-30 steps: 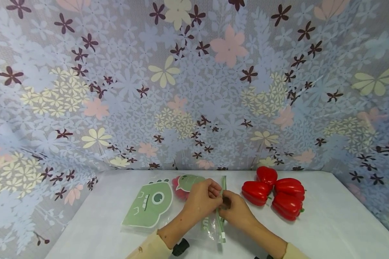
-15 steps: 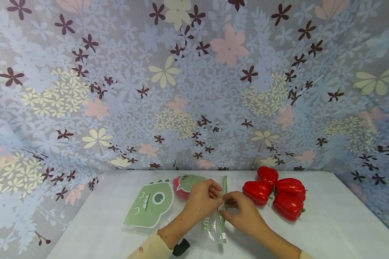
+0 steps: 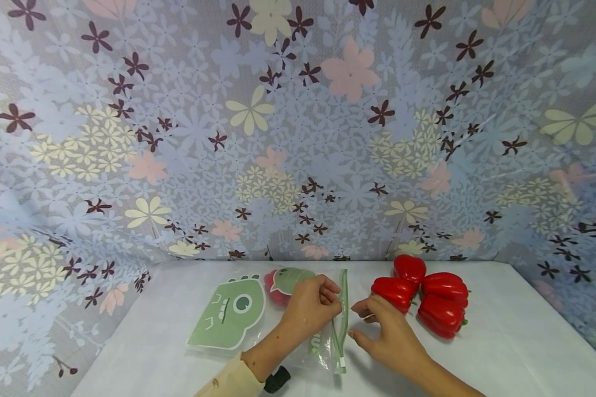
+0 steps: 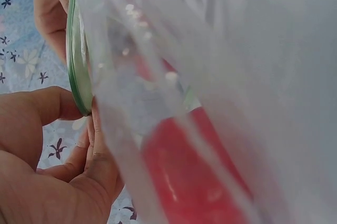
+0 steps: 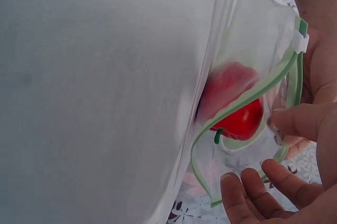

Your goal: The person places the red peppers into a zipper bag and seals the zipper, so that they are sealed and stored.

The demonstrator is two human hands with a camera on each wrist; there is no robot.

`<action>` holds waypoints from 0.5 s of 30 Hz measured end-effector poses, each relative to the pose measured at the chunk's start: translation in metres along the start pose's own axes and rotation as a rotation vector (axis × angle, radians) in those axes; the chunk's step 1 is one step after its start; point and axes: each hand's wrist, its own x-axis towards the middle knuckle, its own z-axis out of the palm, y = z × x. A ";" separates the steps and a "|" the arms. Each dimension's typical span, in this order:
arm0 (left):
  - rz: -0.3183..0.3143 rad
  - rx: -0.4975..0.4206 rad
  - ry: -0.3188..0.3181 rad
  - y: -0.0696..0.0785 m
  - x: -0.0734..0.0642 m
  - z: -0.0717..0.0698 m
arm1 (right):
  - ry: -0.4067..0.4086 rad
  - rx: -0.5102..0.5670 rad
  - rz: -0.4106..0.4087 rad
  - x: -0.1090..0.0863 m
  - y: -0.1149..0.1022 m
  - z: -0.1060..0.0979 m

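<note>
A clear zip bag with a green-edged mouth (image 3: 345, 320) and a white slider (image 5: 299, 41) lies on the table. Inside it is a red bell pepper (image 5: 242, 116) with a green stem, partly behind a green cartoon print (image 3: 293, 280) in the head view. My left hand (image 3: 308, 303) pinches the mouth's edge between thumb and fingers, as the left wrist view (image 4: 68, 155) shows. My right hand (image 3: 384, 333) is just right of the mouth, thumb and fingers spread and holding nothing. In the right wrist view the mouth gapes.
Several red bell peppers (image 3: 422, 295) lie together on the white table (image 3: 496, 320), right of the bag. A green one-eyed monster print on clear plastic (image 3: 230, 314) lies at the left; whether it is a separate bag, I cannot tell. A flower-patterned cloth (image 3: 298, 138) stands behind.
My right hand has let go of the bag's green edge and drawn back to the right, its fingers spreading. The mouth's two edges stand further apart. My left hand has stayed in place.
</note>
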 end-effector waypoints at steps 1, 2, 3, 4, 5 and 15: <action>-0.001 0.002 0.000 0.000 0.000 0.000 | 0.003 -0.008 -0.005 -0.001 0.000 -0.001; -0.001 0.004 0.000 0.000 0.000 0.000 | 0.007 -0.019 -0.011 -0.001 0.001 -0.002; -0.002 0.006 0.001 0.000 0.000 0.000 | 0.009 -0.030 -0.013 -0.002 0.001 -0.004; -0.003 0.007 0.002 0.000 0.000 0.000 | 0.010 -0.039 -0.013 -0.003 0.001 -0.005; -0.004 0.007 0.002 0.000 0.000 0.000 | 0.015 -0.048 -0.018 -0.003 0.001 -0.007; -0.004 -0.003 -0.002 0.000 0.000 -0.001 | 0.057 -0.093 -0.040 -0.005 0.005 -0.017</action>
